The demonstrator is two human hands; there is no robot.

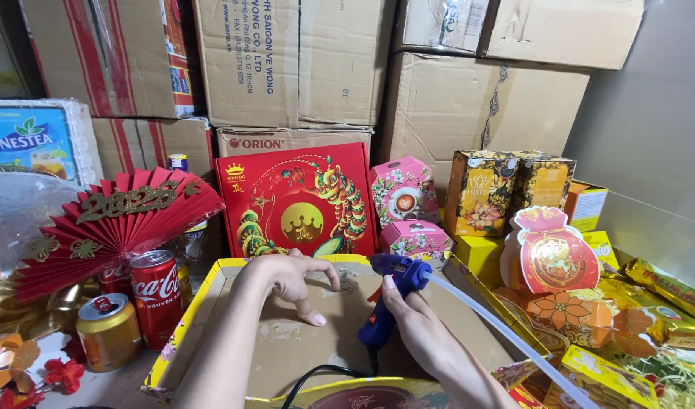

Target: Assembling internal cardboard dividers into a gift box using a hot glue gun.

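We press our left hand (290, 282) flat, fingers spread, onto the bare brown cardboard floor of a shallow yellow-rimmed tray (287, 341) at the near edge of the table, while our right hand (408, 310) is wrapped tight round the grip of a blue hot glue gun (389, 291), its nozzle aimed left toward the tray's far wall, just beside our left fingertips. A pale glue stick (506, 333) trails from the back of the gun toward the near right corner, and a black cord (321, 375) loops over the tray's near rim.

As far as we can judge, the gluing is at an early stage: the tray holds nothing, and its floor shows only pale smears (whether fresh or dried glue we cannot tell). The gift goods wait around it: a red paper fan (109, 227) and a red soda can (156, 295) with a gold can (109, 331) at the left edge, a big red gift box (298, 201) standing behind the tray, pink floral boxes (404, 208) beside it, and yellow cartons (506, 189) with a red lantern-shaped box (548, 254) toward the right edge. Stacked cardboard boxes (340, 68) fill the back.
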